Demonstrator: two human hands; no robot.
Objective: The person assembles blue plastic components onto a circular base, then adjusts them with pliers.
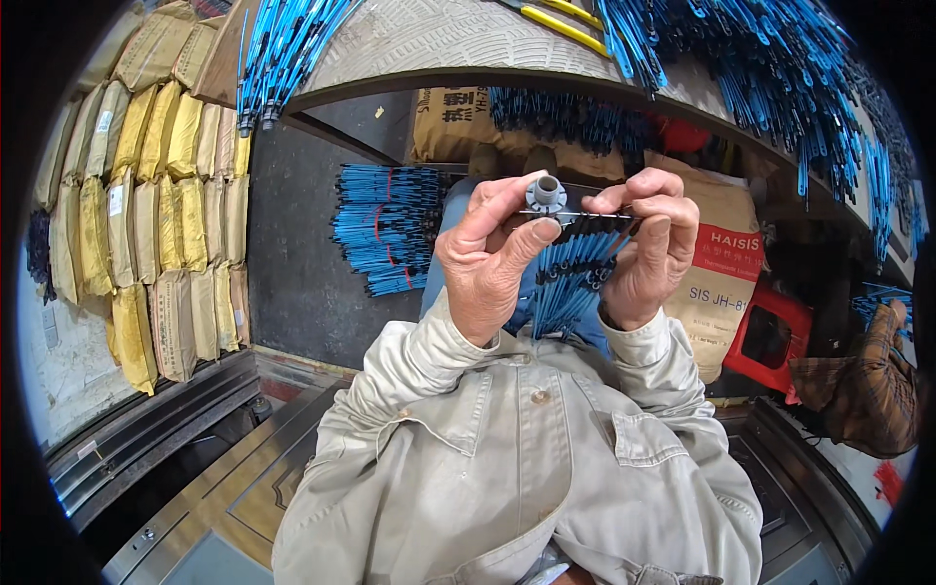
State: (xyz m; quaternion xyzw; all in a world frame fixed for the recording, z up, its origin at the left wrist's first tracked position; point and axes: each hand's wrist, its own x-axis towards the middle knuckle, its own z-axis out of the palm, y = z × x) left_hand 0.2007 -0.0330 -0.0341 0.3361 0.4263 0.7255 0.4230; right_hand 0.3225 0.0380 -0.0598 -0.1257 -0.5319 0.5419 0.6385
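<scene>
The left hand [487,258] is pinching a grey, hollow, round fitting [547,202]; to its right, the right hand [647,252] is pinching a thin, dark rod [582,214] reaching the fitting. Slender blue strips [563,295] are lying beneath, between both hands.

Left grip [487,263] has room toward sacks [161,229]; bench [429,44] blocks ahead.

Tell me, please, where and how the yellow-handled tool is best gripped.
Probably midway along its yellow handles, coming from the near edge of the table: the handles lie lengthwise, bare tabletop borders them there, and blue strips crowd their right ends.
</scene>
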